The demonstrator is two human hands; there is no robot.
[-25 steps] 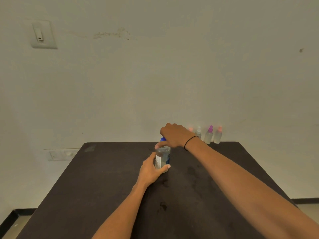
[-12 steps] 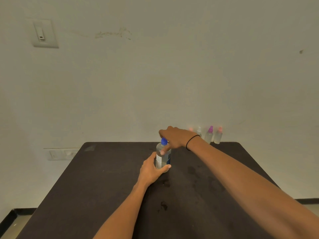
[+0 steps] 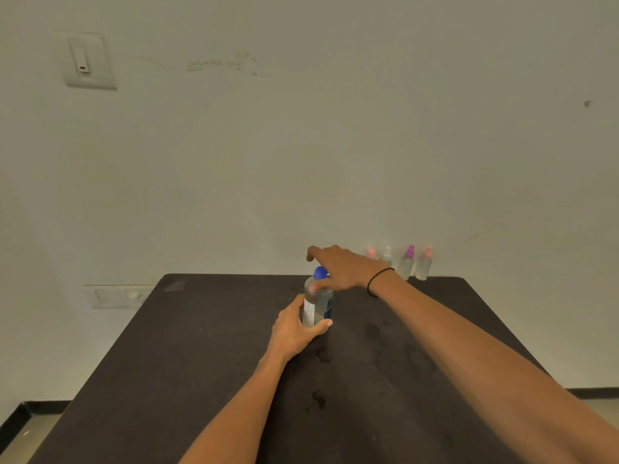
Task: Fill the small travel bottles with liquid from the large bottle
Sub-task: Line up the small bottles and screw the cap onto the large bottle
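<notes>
**Dark table, one big bottle, four tiny ones at the back**

Plain wall fills the upper frame, and a dark table [image 3: 207, 363] with some wet-looking smudges takes up the lower half. Mid-frame, the large bottle [image 3: 316, 304] is stood upright on the table and is gripped round its lower body by the left hand [image 3: 296, 331], thumb wrapped across the front. Its blue cap [image 3: 320, 272] is met from the right by the right hand [image 3: 341, 267]; the thumb is laid down the bottle's shoulder, but whether the cap is actually pinched can't be told, since the fingers are blocked by the back of the hand.

Handling guess: clear thin plastic, partly full, so fairly light and probably squashy. It's best held low on the labelled body, not squeezed hard once opened.

Four small travel bottles [image 3: 406, 264] are lined up at the far edge, right of centre, caps on. They're blurry, the leftmost is half hidden behind the wrist, and fill levels can't be read.
</notes>
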